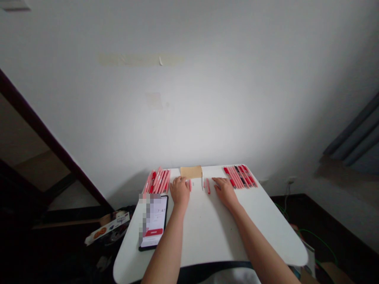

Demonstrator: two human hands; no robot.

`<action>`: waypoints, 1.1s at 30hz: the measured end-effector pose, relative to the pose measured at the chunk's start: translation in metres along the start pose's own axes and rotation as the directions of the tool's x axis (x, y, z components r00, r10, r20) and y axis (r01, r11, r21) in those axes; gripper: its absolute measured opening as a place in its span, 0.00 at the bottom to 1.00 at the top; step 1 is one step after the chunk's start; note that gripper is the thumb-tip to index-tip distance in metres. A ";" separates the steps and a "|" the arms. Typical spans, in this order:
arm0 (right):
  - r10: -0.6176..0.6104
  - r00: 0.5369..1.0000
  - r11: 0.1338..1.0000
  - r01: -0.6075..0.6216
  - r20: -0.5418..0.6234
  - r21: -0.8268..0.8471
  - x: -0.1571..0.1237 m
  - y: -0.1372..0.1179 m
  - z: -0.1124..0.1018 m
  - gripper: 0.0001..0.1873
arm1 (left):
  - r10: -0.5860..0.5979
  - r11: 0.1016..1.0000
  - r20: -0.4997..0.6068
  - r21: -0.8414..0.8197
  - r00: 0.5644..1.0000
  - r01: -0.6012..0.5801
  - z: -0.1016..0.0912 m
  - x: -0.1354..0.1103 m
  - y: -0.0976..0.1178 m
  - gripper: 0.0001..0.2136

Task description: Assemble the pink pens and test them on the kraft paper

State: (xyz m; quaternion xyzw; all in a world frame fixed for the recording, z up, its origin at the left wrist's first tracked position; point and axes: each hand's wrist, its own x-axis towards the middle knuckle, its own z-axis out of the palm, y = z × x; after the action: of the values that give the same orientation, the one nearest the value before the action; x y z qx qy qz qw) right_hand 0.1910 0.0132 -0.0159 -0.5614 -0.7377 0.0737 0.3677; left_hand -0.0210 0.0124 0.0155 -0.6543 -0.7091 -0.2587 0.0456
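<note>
My left hand (180, 192) rests palm down on the white table, fingers apart. Just beyond its thumb side lies a short pink pen piece (190, 185); I cannot tell whether they touch. My right hand (224, 192) is also palm down, its fingers stretched toward the middle, apart from a pink pen barrel (208, 186). A thin white stick-like piece (203, 182) lies between the hands. Several pink and red pens (160, 181) are heaped beyond my left hand. To the right of my right hand, pink, red and black pens (241, 176) lie in a row.
A smartphone (154, 221) lies on the table's left side, by my left forearm. A tan paper piece (191, 172) is at the table's back edge, against the wall (204, 98). The white tabletop (210, 236) has rounded corners. Cluttered items lie on the floor on both sides.
</note>
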 end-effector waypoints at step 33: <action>0.131 0.986 0.967 -0.104 0.104 -0.234 0.028 -0.052 0.005 0.14 | 0.013 1.000 -0.031 -0.002 0.999 -0.013 0.006 0.001 -0.007 0.14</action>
State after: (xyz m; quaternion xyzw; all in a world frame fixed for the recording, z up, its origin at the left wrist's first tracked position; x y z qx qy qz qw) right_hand 0.1446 0.0209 0.0202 -0.6373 -0.7271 0.0439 0.2514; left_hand -0.0262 0.0157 0.0080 -0.6550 -0.7036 -0.2694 0.0575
